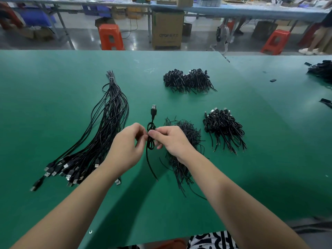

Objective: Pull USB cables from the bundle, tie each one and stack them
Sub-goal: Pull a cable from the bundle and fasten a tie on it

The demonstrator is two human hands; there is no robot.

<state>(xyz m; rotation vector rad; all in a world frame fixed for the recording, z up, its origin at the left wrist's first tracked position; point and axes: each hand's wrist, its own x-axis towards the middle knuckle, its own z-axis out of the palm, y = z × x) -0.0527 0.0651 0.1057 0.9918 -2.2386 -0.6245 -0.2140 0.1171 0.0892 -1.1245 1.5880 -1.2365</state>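
Observation:
A long bundle of black USB cables (106, 126) lies on the left of the green table (53, 83), plugs toward me. Between my hands is one coiled black USB cable (151, 128), its plug pointing away and its bare end trailing toward me. My left hand (125, 148) and my right hand (170, 141) both pinch the coil at its middle. A stack of tied cables (223, 128) sits to the right. Under my right wrist lies a pile of thin black ties (186, 133).
Another heap of tied cables (188, 80) lies farther back at centre. More black cables (321, 69) sit at the far right edge. Beyond the table stand orange stools (110, 36), a cardboard box (168, 29) and another workbench.

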